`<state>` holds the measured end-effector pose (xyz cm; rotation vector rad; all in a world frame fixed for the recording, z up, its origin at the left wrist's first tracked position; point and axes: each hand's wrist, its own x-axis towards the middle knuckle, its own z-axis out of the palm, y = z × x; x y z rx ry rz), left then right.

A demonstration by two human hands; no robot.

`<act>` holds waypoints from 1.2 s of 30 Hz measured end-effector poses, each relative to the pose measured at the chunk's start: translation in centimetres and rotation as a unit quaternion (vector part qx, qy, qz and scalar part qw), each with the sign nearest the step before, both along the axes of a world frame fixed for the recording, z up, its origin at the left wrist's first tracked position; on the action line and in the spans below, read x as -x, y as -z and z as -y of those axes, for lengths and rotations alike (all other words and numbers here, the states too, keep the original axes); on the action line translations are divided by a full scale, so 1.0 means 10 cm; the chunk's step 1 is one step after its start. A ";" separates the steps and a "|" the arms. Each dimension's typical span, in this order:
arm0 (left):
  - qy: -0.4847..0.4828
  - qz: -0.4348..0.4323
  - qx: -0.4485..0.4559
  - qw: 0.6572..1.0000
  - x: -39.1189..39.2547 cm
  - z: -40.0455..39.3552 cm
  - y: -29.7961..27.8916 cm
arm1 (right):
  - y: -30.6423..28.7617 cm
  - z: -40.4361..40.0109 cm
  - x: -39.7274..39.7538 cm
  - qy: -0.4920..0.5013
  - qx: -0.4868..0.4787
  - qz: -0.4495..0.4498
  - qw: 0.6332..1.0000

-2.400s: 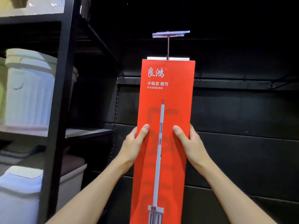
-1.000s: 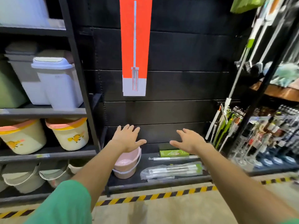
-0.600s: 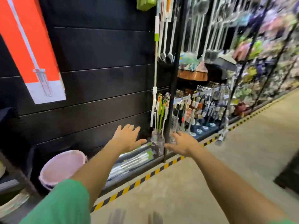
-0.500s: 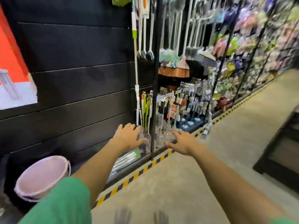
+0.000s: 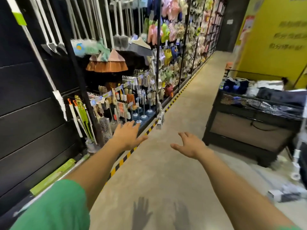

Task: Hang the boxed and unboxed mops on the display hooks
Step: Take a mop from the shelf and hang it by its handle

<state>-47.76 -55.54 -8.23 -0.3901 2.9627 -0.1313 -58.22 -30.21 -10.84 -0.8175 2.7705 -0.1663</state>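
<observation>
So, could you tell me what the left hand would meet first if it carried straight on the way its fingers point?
Probably the blue-based plungers at the foot of the shelving; the open left hand points up-aisle toward them, though depth is hard to judge.

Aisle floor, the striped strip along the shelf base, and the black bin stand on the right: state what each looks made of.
Aisle floor: looks like bare concrete, matt grey, seamless.
Striped strip: probably tape or paint, flat yellow-and-black bars.
Bin stand: apparently black-coated metal frame with mesh wall; the brownish front panel could be board, too blurred to tell.
</observation>
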 end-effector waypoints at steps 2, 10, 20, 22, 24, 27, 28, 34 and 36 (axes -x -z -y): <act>0.011 0.001 -0.004 1.000 0.31 0.03 0.06 | 0.06 -0.03 0.21 0.017 -0.002 0.008 1.000; 0.030 0.002 -0.027 0.999 1.64 0.48 0.35 | 0.13 0.34 1.34 0.047 0.002 0.018 0.999; 0.016 0.007 -0.064 0.998 3.14 1.17 0.44 | 0.17 1.05 2.83 0.059 0.004 0.026 0.998; 0.012 0.008 -0.067 0.998 3.39 1.26 0.44 | 0.18 1.14 3.09 0.056 0.004 0.024 0.998; 0.011 0.006 -0.073 0.997 3.62 1.34 0.45 | 0.19 1.22 3.35 0.059 0.004 0.027 0.998; 0.006 0.004 -0.079 0.997 3.95 1.47 0.50 | 0.25 1.35 3.75 0.059 0.005 0.035 0.998; 0.005 0.004 -0.079 0.997 4.03 1.50 0.51 | 0.26 1.39 3.84 0.058 0.006 0.035 0.998; -0.011 0.024 -0.086 0.996 4.77 1.70 0.71 | 0.49 1.68 4.73 0.045 0.004 0.051 0.998; -0.015 0.026 -0.082 0.996 5.08 1.80 0.77 | 0.55 1.80 5.10 0.034 0.011 0.053 0.998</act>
